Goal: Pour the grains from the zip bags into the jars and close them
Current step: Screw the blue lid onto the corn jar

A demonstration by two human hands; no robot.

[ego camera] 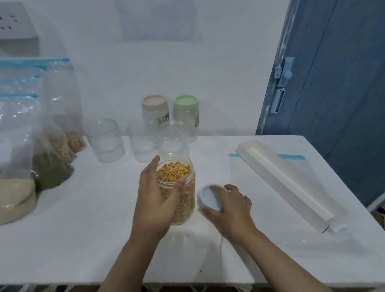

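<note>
Head view shows a white-covered table with a blue wooden door at two o'clock. At nine o'clock stand several clear zip bags with blue seals, holding pale, green and tan grains. At three o'clock a long white plastic tray lies across an empty flat zip bag. At twelve o'clock, three empty clear plastic jars stand in front of a pink-lidded jar and a green-lidded jar; the nearest empty jar stands just behind the filled one.

At centre, the clear plastic jar of yellow grains stands upright and uncapped. Left hand wraps its fingers and thumb round the jar's side. Just beside it at four o'clock, right hand pinches the round pale-blue lid, tilted on edge near the tabletop.
</note>
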